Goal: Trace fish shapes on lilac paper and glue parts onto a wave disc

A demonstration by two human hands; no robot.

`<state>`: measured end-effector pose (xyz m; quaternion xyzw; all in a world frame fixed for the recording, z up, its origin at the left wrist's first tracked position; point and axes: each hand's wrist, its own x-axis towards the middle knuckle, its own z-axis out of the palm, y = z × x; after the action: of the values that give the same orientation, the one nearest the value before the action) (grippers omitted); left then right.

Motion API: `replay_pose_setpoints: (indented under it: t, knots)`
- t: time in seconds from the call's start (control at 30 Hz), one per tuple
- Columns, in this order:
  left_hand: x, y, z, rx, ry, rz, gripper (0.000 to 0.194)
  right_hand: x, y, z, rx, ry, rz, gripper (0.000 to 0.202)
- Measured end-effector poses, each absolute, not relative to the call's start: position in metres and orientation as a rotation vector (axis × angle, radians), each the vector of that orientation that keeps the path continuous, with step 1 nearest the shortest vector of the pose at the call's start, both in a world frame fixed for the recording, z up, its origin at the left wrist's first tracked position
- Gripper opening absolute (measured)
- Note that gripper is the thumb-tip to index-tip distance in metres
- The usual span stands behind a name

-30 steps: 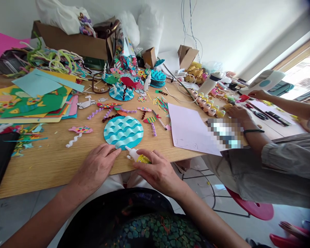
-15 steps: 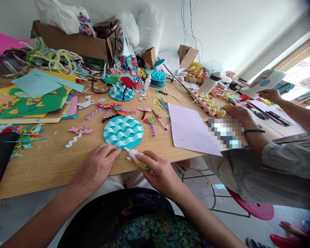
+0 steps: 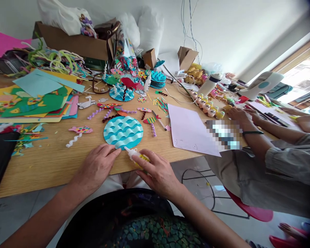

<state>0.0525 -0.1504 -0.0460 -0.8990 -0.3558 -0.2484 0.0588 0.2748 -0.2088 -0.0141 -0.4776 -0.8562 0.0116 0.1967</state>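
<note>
A round blue disc (image 3: 123, 131) with rows of pale wavy paper strips lies near the table's front edge. The fingers of my left hand (image 3: 99, 165) are pressed together on its lower rim. My right hand (image 3: 157, 170) is closed around a white glue bottle (image 3: 132, 153) with a yellow label, tilted so that its nozzle tip meets or nearly meets the disc's lower edge. Around the disc lie paper fish on curled stems: a pink spotted fish (image 3: 80, 129) to the left and a striped green fish (image 3: 151, 119) to the right.
Stacked coloured paper (image 3: 36, 100) and a black tablet-like object (image 3: 2, 162) occupy the left. A white sheet (image 3: 191, 131) lies to the right, before a co-worker's hands (image 3: 239, 117). Finished fish pieces (image 3: 122, 93), another white bottle (image 3: 147, 82) and boxes stand behind.
My right hand has rolled the glue bottle slightly, its nozzle staying at the disc's rim. My left hand stays put. The co-worker's far hand has come down from the white device to the table.
</note>
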Motion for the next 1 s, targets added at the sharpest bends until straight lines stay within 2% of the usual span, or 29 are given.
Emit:
replay_pose_setpoints:
  t: [0.1, 0.33, 0.73, 0.87, 1.0]
  knots:
    - [0.052, -0.15, -0.046, -2.724, -1.08, -0.766, 0.028, 0.274, -0.21, -0.016, -1.354, -2.268, 0.136, 0.042]
    - [0.053, -0.15, -0.044, -2.725, -1.076, -0.81, 0.03, 0.271, -0.209, -0.016, -1.433, -2.188, 0.264, 0.035]
    - [0.053, -0.15, -0.044, -2.714, -1.051, -0.786, 0.028, 0.266, -0.209, -0.001, -1.413, -2.528, -0.195, 0.032]
    - [0.053, -0.15, -0.044, -2.719, -1.061, -0.778, 0.028, 0.271, -0.209, -0.006, -1.412, -2.486, -0.079, 0.041]
    - [0.052, -0.15, -0.044, -2.723, -1.038, -0.768, 0.028, 0.275, -0.208, -0.013, -1.402, -2.296, 0.178, 0.045]
